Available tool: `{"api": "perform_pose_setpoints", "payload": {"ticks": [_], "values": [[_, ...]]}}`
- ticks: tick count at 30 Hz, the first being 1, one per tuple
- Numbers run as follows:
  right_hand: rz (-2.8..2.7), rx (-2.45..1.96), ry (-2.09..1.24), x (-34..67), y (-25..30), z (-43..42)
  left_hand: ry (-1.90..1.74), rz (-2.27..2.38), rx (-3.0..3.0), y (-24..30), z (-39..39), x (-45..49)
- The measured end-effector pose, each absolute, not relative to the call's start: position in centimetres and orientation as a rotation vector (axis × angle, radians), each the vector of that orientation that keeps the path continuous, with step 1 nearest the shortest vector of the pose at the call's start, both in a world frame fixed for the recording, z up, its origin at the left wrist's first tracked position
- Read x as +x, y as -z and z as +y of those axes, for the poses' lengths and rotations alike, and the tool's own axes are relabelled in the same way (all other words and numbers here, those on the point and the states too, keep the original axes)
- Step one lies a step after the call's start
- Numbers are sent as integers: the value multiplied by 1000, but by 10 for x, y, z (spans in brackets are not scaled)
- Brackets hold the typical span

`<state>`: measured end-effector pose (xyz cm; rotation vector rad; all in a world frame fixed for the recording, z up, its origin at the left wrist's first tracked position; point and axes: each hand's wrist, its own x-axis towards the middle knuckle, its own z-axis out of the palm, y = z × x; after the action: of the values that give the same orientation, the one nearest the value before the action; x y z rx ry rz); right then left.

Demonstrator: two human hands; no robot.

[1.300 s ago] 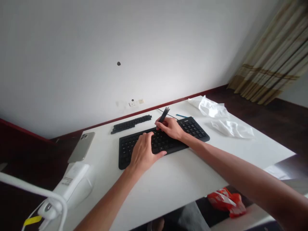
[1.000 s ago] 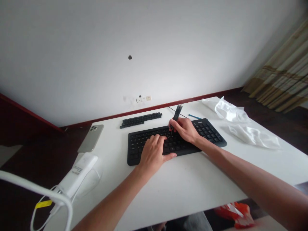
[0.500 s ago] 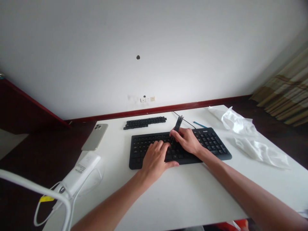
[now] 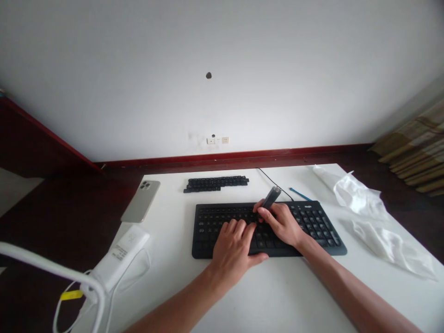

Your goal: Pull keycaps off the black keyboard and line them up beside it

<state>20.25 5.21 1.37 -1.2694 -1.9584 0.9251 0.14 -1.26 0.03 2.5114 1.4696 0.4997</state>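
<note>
The right hand (image 4: 280, 224) is mostly closed. Its thumb and fingers pinch a dark stick tool (image 4: 271, 198), and the top of the stick points up and leans to the right. The low end of the stick is hidden behind the fingers, just over the keys. The left hand (image 4: 233, 249) is half open and has hold of nothing. Its fingers (image 4: 239, 226) bend down onto the keys, and its thumb sticks out to the right near the front edge. The two hands are very close together on a black keyboard (image 4: 222, 217), which lies on a white table (image 4: 277, 296) in the lower middle of the frame. Just above the keyboard is a black strip of keys (image 4: 215, 183). A thin black wire (image 4: 274, 181) and a blue stick (image 4: 300, 194) lie near the far edge of the table. To the left is a pale phone (image 4: 141, 201). Lower left is a white box (image 4: 121, 254). On the right are two crumpled white pieces of cloth (image 4: 357, 196).
</note>
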Motion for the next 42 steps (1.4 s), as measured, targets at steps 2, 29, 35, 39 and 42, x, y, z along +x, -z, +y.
{"api": "perform_pose_setpoints", "payload": {"ticks": [2, 29, 35, 39, 42], "values": [[-1954, -1270, -933, 202, -14, 52, -495, 1463, 2503, 0, -13, 2], [-2061, -1205, -1004, 204, -31, 53, -582, 1471, 2576, 0, -23, 6], [-1954, -1292, -976, 190, -37, 26, -549, 1501, 2616, 2, -34, 10], [-1849, -1298, -941, 180, -28, 18, -536, 1486, 2625, 4, -34, 10], [-1822, -1259, -952, 180, -22, 21, -539, 1488, 2625, 5, -34, 10]]}}
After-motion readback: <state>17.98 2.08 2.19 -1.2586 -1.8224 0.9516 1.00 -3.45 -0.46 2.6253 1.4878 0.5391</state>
